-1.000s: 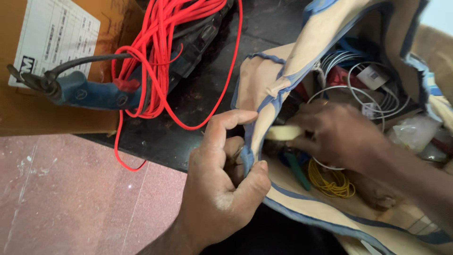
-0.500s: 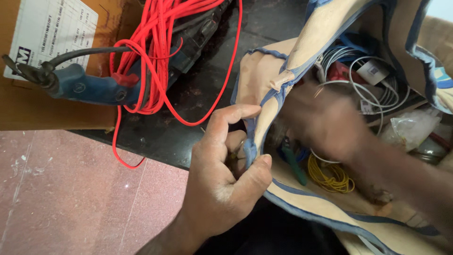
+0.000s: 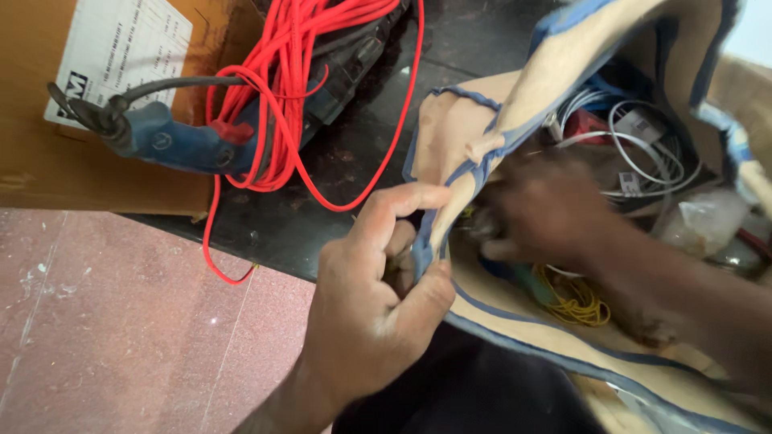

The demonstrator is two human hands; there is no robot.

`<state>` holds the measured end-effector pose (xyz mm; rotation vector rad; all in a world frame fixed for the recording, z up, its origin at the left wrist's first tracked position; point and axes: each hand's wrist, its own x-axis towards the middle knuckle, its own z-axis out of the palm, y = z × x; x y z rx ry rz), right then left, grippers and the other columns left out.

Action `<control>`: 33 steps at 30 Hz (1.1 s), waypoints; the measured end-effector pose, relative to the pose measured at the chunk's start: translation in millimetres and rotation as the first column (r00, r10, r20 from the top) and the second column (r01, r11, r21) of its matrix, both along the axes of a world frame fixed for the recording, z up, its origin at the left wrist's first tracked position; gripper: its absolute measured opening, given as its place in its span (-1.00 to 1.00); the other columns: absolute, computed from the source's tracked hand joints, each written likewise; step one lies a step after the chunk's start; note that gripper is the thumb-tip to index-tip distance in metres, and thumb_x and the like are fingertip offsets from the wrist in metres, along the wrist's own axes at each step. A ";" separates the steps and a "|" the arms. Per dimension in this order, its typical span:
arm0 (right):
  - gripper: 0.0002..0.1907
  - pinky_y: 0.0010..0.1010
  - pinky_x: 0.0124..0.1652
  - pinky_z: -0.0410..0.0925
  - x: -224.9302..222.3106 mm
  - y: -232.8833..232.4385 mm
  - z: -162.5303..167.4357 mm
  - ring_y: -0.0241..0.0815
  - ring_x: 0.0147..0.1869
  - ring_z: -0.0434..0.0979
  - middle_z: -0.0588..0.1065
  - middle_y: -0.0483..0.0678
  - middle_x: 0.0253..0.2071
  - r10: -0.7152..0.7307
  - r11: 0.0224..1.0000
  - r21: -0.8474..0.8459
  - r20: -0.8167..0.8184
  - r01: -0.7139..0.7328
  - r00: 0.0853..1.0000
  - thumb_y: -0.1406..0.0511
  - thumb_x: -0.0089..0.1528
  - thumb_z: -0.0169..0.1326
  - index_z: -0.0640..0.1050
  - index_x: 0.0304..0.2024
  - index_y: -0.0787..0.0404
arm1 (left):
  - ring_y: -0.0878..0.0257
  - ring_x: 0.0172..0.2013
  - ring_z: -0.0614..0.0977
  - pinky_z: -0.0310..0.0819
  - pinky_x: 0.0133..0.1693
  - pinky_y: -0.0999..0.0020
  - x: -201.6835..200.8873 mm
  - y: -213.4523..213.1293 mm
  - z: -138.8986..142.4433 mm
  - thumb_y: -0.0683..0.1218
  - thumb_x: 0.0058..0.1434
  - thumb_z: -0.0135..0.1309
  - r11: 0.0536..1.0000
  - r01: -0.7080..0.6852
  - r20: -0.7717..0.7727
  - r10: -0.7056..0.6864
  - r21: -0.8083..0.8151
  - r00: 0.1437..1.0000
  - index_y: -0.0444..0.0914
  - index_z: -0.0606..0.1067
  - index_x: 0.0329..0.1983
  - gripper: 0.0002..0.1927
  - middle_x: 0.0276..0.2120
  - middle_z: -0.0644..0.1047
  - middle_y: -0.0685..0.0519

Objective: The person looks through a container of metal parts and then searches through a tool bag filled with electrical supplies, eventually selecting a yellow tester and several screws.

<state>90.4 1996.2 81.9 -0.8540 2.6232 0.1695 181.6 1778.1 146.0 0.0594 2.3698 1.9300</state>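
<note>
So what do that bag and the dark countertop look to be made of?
The bag looks like tan woven cloth, probably canvas, with blue fabric edging: it folds softly where the left hand pinches its rim. The countertop seems polished black stone, perhaps granite: glossy, faintly speckled, with a crisp edge above the reddish floor.

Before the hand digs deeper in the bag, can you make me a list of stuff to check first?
1. Bag held open: ok. The left hand pinches the blue-trimmed edge of the tan bag.
2. Right hand inside the bag: ok, though blurred.
3. What the right hand grips: cannot tell, its fingers are blurred and partly hidden.
4. Loose wires near the hand: not ok. A yellow wire coil and white cables lie tangled right by it.
5. Red cord out of the way: ok, it rests on the dark counter outside the bag.
6. Blue power tool: ok, lying apart from both hands.
</note>
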 end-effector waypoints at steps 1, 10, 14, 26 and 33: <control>-0.42 -0.19 0.05 0.43 -2.6 7.1 5.1 -0.11 0.10 0.57 0.57 -0.14 0.05 -0.099 0.991 0.095 0.059 0.093 0.993 -0.21 -0.05 0.31 0.69 -0.06 -0.19 | 0.51 -0.65 0.27 0.09 -0.58 0.47 -1.0 -1.9 -0.5 -0.28 0.16 0.14 1.000 -0.006 -0.009 0.006 0.009 1.000 -0.27 0.44 0.18 -0.53 -0.68 0.27 0.23; -0.20 -0.29 0.07 0.48 -83.1 157.7 19.8 -0.18 0.05 0.63 0.62 0.06 0.01 0.011 0.907 -0.421 0.036 0.005 0.999 -0.06 0.01 0.25 0.59 0.20 0.24 | 0.54 -0.58 0.25 0.09 -0.52 0.50 -9.0 -4.7 -2.5 -0.32 0.16 0.10 0.994 -0.020 -0.011 0.021 0.108 1.000 -0.29 0.46 0.17 -0.53 -0.62 0.30 0.24; -0.44 -0.16 0.03 0.50 -79.3 145.0 5.4 -0.02 -0.04 0.64 0.60 0.13 -0.04 -0.139 0.985 0.068 -0.245 0.160 0.960 -0.02 0.22 0.18 0.64 0.18 0.09 | 0.54 -0.59 0.26 0.11 -0.52 0.52 -11.4 -1.5 -1.0 -0.31 0.18 0.13 0.997 0.027 -0.031 -0.025 0.072 0.999 -0.29 0.47 0.16 -0.56 -0.63 0.28 0.26; -0.62 -0.31 -0.08 0.53 -2.6 61.2 -5.9 -0.02 0.07 0.60 0.55 0.00 0.04 0.170 0.908 -0.374 -0.087 -0.190 0.982 0.35 0.15 0.09 0.61 0.05 0.13 | 0.53 -0.56 0.23 0.08 -0.49 0.51 -14.3 8.3 -4.5 -0.28 0.27 0.16 0.985 0.051 -0.047 -0.044 0.163 0.998 -0.29 0.42 0.20 -0.57 -0.59 0.26 0.27; -0.88 -0.16 -0.24 0.48 14.0 27.7 -109.5 0.05 -0.22 0.66 0.63 0.09 -0.30 0.204 0.907 -0.421 0.424 -0.007 0.882 0.32 0.10 0.15 0.66 -0.33 0.17 | 0.55 -0.58 0.23 0.09 -0.50 0.52 -11.6 12.4 -8.2 -0.27 0.25 0.16 0.984 0.036 -0.025 -0.032 0.174 0.999 -0.28 0.44 0.19 -0.57 -0.62 0.27 0.29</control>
